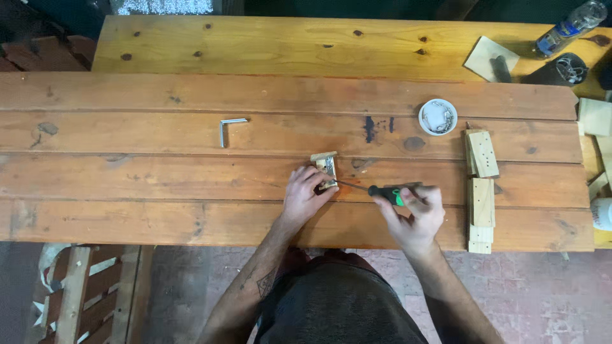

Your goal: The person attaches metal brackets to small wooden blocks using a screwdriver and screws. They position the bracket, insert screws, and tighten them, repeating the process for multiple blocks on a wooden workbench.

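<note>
The left hand (305, 191) is clamped on the small wood block (326, 169) on the counter (191, 178), the right hand (414, 213) is wrapped tight around the screwdriver (382, 191) beside that block, so press straight and turn slowly.

Head view, looking down on a plank workbench (191, 216). Near the middle, close to the front edge, the left hand (305, 191) pins a small wooden block with a metal fitting (326, 171). The right hand (415, 213) grips a screwdriver with a black-and-green handle (387, 192), its shaft lying level and its tip at the fitting. An L-shaped hex key (227, 129) lies left of centre. Toward the right end sit a white dish of small metal parts (438, 116) and stacked wooden blocks (480, 185).
</note>
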